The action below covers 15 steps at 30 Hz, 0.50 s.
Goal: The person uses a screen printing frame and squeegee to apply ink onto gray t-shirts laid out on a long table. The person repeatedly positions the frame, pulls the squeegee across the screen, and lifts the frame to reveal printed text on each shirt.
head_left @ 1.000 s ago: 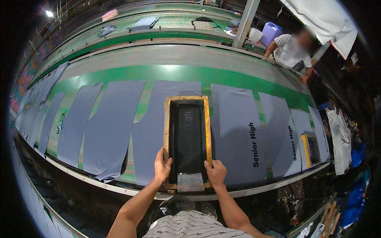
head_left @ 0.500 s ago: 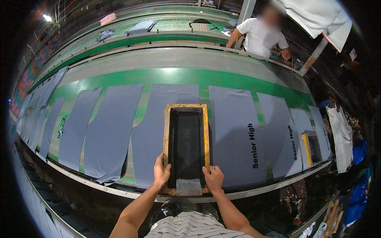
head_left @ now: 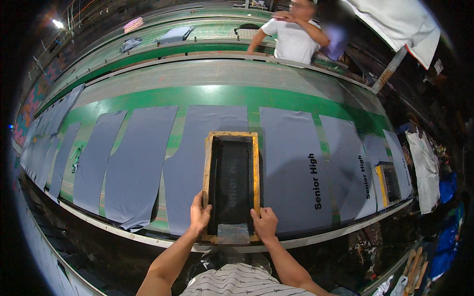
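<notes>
A screen-printing frame (head_left: pixel 232 170) with yellow-stained wooden sides and dark mesh lies over a grey-blue fabric panel (head_left: pixel 217 118). Pale lettering shows faintly through its mesh, and a clear strip covers the near end. My left hand (head_left: pixel 200 214) grips the frame's left side close to the near end, fingers outside and thumb over the rim. On the opposite side, my right hand (head_left: pixel 265 222) is closed on the right rim. Just right of the frame lies another fabric panel (head_left: pixel 290 172) with black printed lettering. The fabric directly beneath the frame is hidden.
More grey-blue panels (head_left: pixel 140 163) line the long green table (head_left: pixel 212 93) on both sides. A second, smaller screen frame (head_left: pixel 387 182) rests on panels at the right. Across the table stands a person in white (head_left: pixel 296 42), with another person (head_left: pixel 336 42) beside them. A metal post (head_left: pixel 390 71) rises back right.
The frame and my hands have shifted only slightly, and lettering in the mesh shows more clearly. The co-worker in white has moved left and raised an arm; a second person now shows behind.
</notes>
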Tool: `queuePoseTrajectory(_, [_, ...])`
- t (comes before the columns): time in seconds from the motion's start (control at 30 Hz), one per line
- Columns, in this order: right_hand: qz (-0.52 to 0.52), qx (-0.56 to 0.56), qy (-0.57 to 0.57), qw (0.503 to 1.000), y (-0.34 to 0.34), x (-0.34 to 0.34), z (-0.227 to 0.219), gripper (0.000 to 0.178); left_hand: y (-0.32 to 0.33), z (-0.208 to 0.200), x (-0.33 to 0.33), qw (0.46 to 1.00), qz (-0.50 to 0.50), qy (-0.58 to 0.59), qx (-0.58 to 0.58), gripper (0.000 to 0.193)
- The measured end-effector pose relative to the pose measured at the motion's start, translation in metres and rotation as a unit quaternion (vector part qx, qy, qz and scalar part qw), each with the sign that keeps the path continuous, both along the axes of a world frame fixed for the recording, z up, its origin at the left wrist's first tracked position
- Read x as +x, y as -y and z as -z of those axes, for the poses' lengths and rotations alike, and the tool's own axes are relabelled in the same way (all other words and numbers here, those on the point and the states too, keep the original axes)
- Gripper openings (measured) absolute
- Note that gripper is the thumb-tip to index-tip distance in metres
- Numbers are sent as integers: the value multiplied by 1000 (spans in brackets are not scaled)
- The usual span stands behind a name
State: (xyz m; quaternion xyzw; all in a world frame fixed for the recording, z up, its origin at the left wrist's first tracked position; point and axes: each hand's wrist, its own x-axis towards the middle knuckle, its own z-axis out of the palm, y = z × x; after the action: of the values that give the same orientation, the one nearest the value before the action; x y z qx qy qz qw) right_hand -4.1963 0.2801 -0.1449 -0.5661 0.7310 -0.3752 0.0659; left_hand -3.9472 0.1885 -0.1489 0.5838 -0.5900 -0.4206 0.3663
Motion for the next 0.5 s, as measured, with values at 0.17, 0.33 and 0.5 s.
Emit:
queuePoseTrajectory(0.17, [-36, -15, -38, 999, 0, 2, -5, 29, -1, -6, 4, 1000, 5, 26, 0, 67])
queuePoseTrajectory(0.33, [-51, -33, -73, 996, 2, -1, 8, 20, 0, -5, 5, 1000, 4, 11, 4, 67])
queuePoseTrajectory(0.5, [-104, -78, -183, 975, 2, -7, 10, 21, 0, -6, 5, 1000, -6, -12, 24, 67])
